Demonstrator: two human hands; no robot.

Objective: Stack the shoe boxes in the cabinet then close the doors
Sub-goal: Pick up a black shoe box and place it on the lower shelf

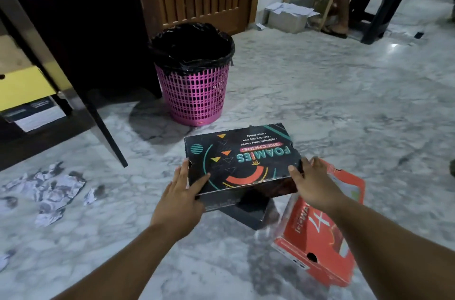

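Black shoe box (240, 158) with printed lid, gripped at its two short ends above the marble floor (320, 93). The left hand (183, 191) clasps the left end, thumb laid on the lid and fingers running along the side; the right hand (311, 182) clasps the right end likewise, thumb on top. Directly beneath the black shoe box lies a smaller dark box (248, 213), partly hidden. Just right of the black shoe box, and touching the floor, a red shoe box (320, 233) lies tilted. Beyond the black shoe box stands a pink basket (194, 93) lined with a black bag. Left of the basket, the dark cabinet (81, 29) stands with its door (73, 93) swung open; a yellow box (23, 87) rests on a black-and-white box (37, 112) inside. Crumpled paper (46, 189) lies well left of the black shoe box.
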